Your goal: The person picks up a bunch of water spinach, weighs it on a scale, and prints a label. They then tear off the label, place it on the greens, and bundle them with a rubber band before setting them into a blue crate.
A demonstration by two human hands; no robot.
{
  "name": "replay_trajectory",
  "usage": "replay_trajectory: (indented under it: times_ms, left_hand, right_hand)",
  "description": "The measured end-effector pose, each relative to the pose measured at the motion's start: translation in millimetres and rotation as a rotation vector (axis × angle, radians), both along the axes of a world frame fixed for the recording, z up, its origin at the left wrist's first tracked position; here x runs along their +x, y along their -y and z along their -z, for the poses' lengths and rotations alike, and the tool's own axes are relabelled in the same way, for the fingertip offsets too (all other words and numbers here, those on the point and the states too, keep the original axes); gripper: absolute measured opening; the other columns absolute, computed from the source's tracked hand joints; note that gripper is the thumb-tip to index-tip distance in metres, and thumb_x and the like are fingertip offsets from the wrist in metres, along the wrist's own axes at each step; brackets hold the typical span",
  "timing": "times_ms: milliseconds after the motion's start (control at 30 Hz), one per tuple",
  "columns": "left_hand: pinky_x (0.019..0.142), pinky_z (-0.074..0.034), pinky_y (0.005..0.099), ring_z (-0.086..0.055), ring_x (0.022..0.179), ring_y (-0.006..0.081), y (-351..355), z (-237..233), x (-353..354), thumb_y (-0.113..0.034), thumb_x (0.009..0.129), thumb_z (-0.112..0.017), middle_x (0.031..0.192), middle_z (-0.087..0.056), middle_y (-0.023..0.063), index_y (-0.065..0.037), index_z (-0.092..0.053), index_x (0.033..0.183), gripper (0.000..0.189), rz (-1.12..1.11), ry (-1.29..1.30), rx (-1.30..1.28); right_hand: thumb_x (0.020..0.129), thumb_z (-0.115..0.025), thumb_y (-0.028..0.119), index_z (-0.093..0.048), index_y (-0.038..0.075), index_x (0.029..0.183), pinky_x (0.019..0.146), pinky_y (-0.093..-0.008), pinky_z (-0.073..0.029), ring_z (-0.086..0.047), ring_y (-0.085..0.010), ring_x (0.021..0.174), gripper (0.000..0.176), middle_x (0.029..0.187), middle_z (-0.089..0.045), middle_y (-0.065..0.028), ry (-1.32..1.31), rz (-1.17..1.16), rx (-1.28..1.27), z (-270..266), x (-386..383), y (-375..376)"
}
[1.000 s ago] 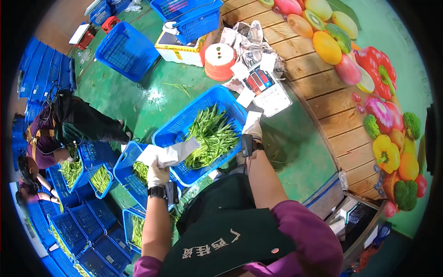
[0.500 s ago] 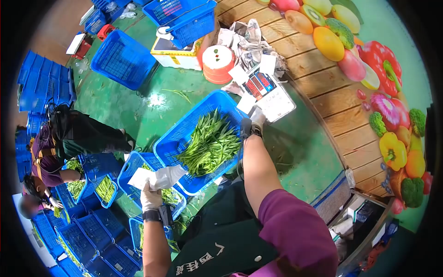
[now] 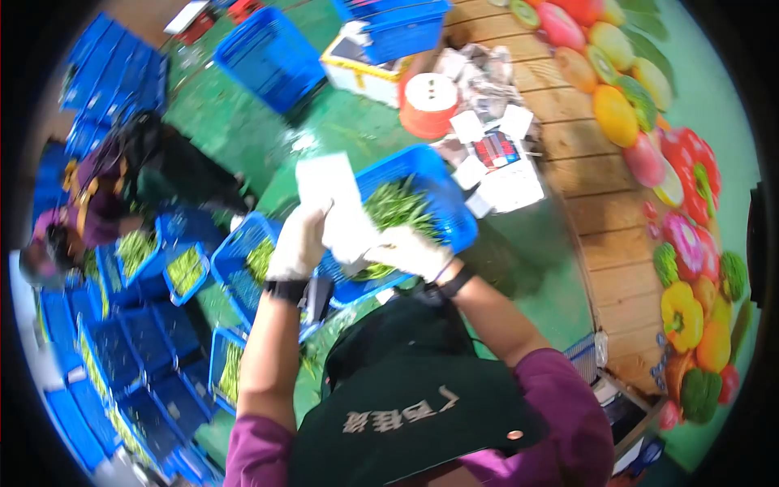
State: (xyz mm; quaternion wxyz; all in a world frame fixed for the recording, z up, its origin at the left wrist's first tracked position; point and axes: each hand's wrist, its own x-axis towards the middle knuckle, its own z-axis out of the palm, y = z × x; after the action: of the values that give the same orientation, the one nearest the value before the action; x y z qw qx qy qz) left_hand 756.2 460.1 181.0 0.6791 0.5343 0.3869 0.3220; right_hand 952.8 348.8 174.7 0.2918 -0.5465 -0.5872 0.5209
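Observation:
My left hand (image 3: 299,243), in a white glove, is closed on a white plastic bag (image 3: 347,231) and a flat white sheet (image 3: 326,178) that sticks up above its fingers. My right hand (image 3: 412,253), gloved too, pinches the lower right edge of the bag; motion blur softens the fingertips. Both hands are over a blue plastic basket (image 3: 458,215), which holds long green leafy vegetables (image 3: 398,207). The bag and gloves hide part of these greens.
A digital scale (image 3: 507,174) with white cards round its display stands beyond the basket. Near it is a red stool (image 3: 428,105). At left, a co-worker (image 3: 97,191) bends over crates of greens (image 3: 185,272). Blue crates (image 3: 114,73) are stacked behind.
My right hand has come back from beside the scale to the bag. My left hand has lifted the bag and sheet up and right, over the basket. The view has shifted.

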Motion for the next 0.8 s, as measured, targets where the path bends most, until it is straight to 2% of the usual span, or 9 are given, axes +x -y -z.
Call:
replay_trajectory:
  times_ms: [67,133,267,333,433,533,667,733,800]
  left_hand:
    - [0.092,-0.041,0.0307,-0.056,0.103,0.0153,-21,2,6,-0.019,0.086,-0.060,0.106,-0.063,0.0044,0.000,-0.061,0.107,0.028,-0.092,0.028,-0.060]
    - [0.095,-0.040,0.0335,-0.055,0.106,0.0189,-33,-3,19,-0.026,0.087,-0.061,0.111,-0.062,0.0071,0.000,-0.058,0.113,0.036,-0.228,0.261,-0.366]
    - [0.099,-0.040,0.0412,-0.051,0.116,0.0231,-10,-36,31,-0.061,0.090,-0.043,0.127,-0.054,0.0099,-0.005,-0.043,0.133,0.071,0.136,0.652,-0.729]
    - [0.101,-0.039,0.0409,-0.049,0.119,0.0225,-5,-20,40,-0.056,0.090,-0.048,0.131,-0.051,0.0098,-0.004,-0.040,0.135,0.069,0.193,0.600,-0.681]
    - [0.102,-0.038,0.0358,-0.049,0.120,0.0192,12,-20,30,-0.038,0.091,-0.058,0.133,-0.050,0.0094,-0.002,-0.043,0.135,0.059,0.412,0.283,-0.125]
    - [0.093,-0.044,0.0282,-0.060,0.100,0.0132,24,-22,18,-0.018,0.083,-0.069,0.105,-0.068,0.0072,-0.003,-0.066,0.111,0.032,0.513,0.194,-0.104]
    - [0.077,-0.049,0.0265,-0.062,0.081,0.0107,23,-12,11,-0.013,0.078,-0.073,0.087,-0.070,0.0036,-0.004,-0.071,0.092,0.017,0.380,-0.092,0.024]
    - [0.073,-0.049,0.0260,-0.061,0.076,0.0099,21,-17,9,-0.011,0.078,-0.073,0.084,-0.069,0.0026,-0.004,-0.071,0.089,0.014,0.339,-0.210,0.057]
    - [0.071,-0.048,0.0263,-0.060,0.074,0.0099,20,-15,7,-0.012,0.078,-0.073,0.082,-0.069,0.0023,-0.004,-0.071,0.087,0.012,0.294,-0.164,0.047]
  right_hand:
    - [0.087,-0.061,0.010,-0.063,-0.002,0.107,0.078,-0.0252,-0.049,-0.061,-0.0128,0.087,0.023,0.092,-0.066,-0.0075,-0.564,0.151,-0.125,3,-4,4]
    - [0.089,-0.057,0.005,-0.061,-0.003,0.111,0.079,-0.0240,-0.048,-0.059,-0.0097,0.089,0.024,0.095,-0.065,-0.0040,-0.513,0.305,-0.030,13,-5,1]
    - [0.089,-0.056,0.003,-0.060,-0.002,0.114,0.080,-0.0229,-0.047,-0.058,-0.0089,0.090,0.026,0.101,-0.063,-0.0022,-0.567,0.484,-0.026,-33,-10,-2]
    - [0.088,-0.056,0.002,-0.060,-0.002,0.116,0.080,-0.0227,-0.047,-0.057,-0.0084,0.090,0.028,0.101,-0.062,-0.0019,-0.564,0.503,0.046,-39,-12,-2]
    - [0.088,-0.056,0.001,-0.057,-0.001,0.119,0.076,-0.0236,-0.050,-0.059,-0.0098,0.088,0.031,0.100,-0.062,-0.0030,-0.670,0.561,0.014,-36,-12,-5]
    - [0.088,-0.057,0.002,-0.059,-0.001,0.115,0.070,-0.0242,-0.051,-0.060,-0.0106,0.082,0.027,0.096,-0.063,-0.0038,-0.588,0.658,-0.003,-30,6,-19]
    - [0.090,-0.052,0.001,-0.053,0.000,0.119,0.079,-0.0231,-0.049,-0.059,-0.0095,0.088,0.029,0.103,-0.061,-0.0032,-0.787,0.537,0.050,-37,21,-32]
    - [0.090,-0.052,0.003,-0.055,0.000,0.113,0.071,-0.0251,-0.049,-0.060,-0.0105,0.078,0.024,0.089,-0.064,-0.0035,0.679,0.328,0.836,-41,23,-33]
    - [0.084,-0.057,-0.001,-0.045,0.001,0.130,0.072,-0.0238,-0.048,-0.057,-0.0089,0.074,0.047,0.083,-0.062,-0.0019,0.297,0.178,0.675,-54,11,-24]
